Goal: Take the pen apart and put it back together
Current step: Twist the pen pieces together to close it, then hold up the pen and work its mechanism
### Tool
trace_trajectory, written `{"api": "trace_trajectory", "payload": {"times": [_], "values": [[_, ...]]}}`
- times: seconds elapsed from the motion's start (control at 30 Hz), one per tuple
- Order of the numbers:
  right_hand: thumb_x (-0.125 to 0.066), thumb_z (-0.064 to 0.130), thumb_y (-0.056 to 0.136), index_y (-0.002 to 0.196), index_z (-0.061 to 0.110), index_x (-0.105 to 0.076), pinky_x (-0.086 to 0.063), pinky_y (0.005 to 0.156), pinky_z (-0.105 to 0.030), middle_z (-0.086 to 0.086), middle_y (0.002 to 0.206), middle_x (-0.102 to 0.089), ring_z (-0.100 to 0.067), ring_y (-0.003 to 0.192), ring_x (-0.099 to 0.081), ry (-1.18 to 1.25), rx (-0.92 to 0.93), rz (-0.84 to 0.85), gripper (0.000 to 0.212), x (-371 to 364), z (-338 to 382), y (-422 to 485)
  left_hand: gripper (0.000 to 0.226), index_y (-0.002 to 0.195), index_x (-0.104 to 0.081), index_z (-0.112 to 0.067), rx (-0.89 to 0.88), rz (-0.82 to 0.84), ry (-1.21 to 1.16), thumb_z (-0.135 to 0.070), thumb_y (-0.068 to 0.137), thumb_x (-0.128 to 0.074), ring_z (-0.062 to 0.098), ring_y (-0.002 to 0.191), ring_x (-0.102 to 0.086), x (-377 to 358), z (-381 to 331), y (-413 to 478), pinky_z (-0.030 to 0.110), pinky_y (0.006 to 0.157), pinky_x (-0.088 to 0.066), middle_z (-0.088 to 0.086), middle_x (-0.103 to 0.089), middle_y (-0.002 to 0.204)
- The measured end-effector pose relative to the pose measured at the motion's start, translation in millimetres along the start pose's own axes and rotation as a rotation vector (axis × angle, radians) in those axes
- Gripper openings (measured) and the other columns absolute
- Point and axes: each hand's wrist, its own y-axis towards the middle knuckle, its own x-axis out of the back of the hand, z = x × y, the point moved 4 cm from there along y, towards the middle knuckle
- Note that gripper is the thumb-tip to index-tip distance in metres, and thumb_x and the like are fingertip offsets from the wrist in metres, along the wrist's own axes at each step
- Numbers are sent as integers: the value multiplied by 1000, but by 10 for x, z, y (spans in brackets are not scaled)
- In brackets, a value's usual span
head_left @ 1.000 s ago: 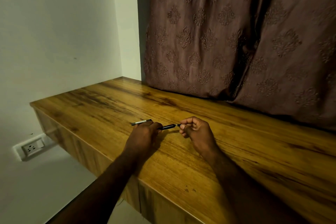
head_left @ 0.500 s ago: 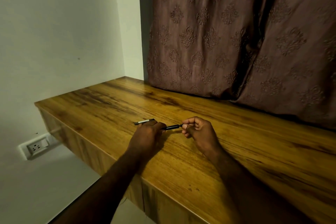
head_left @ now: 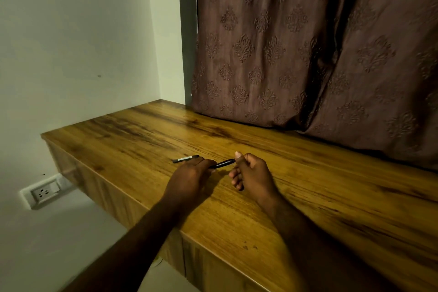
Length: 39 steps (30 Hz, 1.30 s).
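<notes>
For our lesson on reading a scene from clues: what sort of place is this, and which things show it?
Probably a room in a home, at a built-in wooden desk. Patterned brown curtains hang behind it, and a wall socket sits low on the plain wall.

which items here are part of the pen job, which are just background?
Job:
- pen, held at both ends
- left hand, on its left end
- right hand, on its right end
- pen part lying on the table

Background:
- curtain
- wall socket
</notes>
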Motion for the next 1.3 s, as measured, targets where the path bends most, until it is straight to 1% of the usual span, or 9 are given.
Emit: {"api": "trace_trajectory", "payload": {"times": [0.17,0.33,0.43,0.53,0.6,0.73,0.83,0.97,1.3], "values": [[-63,13,91,100,-6,-55,-44,47,-26,-13,75,-68,-17,55,-58,123,14,110,22,-141,40,-77,24,108,-66,-16,-57,-6,14,-34,92,-59,16,76,-62,11,-72,-9,25,63,-45,1,-69,90],[-60,16,93,100,-1,-58,-51,56,-24,-13,81,-70,-19,70,-67,264,14,-16,19,-11,74,-41,19,101,-66,-19,55,-44,-87,-32,94,-55,10,71,-60,71,-61,-28,29,60,-46,-3,-67,82],[-54,15,96,100,8,-55,-52,64,-29,-13,93,-72,-23,78,-71,339,-24,-62,8,50,58,12,14,96,-70,-21,288,6,-378,-25,94,-57,4,72,-62,0,15,-27,19,63,-46,-9,-67,79],[-48,15,99,102,9,-53,-52,72,-34,-17,102,-71,-28,87,-70,396,-31,-78,9,32,98,1,13,88,-70,-14,591,90,-844,-24,86,-62,13,63,-56,-156,14,-110,32,60,-42,-3,-63,71],[-41,18,102,105,7,-55,-53,78,-39,-18,96,-70,-31,90,-69,468,-45,-49,18,-16,145,-40,9,88,-68,-6,697,76,-1104,-13,86,-63,13,59,-54,-214,-77,-134,27,59,-38,5,-63,71],[-33,26,104,98,6,-56,-52,66,-39,-9,67,-53,-24,62,-59,672,-77,-41,31,-184,347,-40,6,90,-62,3,734,13,-1208,5,89,-57,8,56,-62,-169,-375,-108,18,47,-46,11,-67,70],[-32,41,101,79,10,-52,-33,53,-30,-2,60,-36,-14,48,-33,773,-109,-122,43,-223,561,123,5,91,-61,3,813,-133,-1211,0,91,-57,8,53,-60,-124,-333,-143,17,46,-47,9,-64,63],[-29,70,88,61,13,-47,-25,48,-27,0,49,-35,-15,42,-29,866,-93,-127,65,-158,703,328,19,95,-64,3,893,-279,-1169,-11,97,-52,6,54,-61,-80,-204,-167,15,51,-50,11,-62,71],[-30,62,86,48,15,-36,-17,39,-16,2,39,-27,-12,31,-19,906,-25,-31,61,-80,644,399,65,92,-66,9,941,-251,-1142,-46,100,-32,19,63,-66,-115,-175,-82,23,59,-55,21,-67,79]]}}
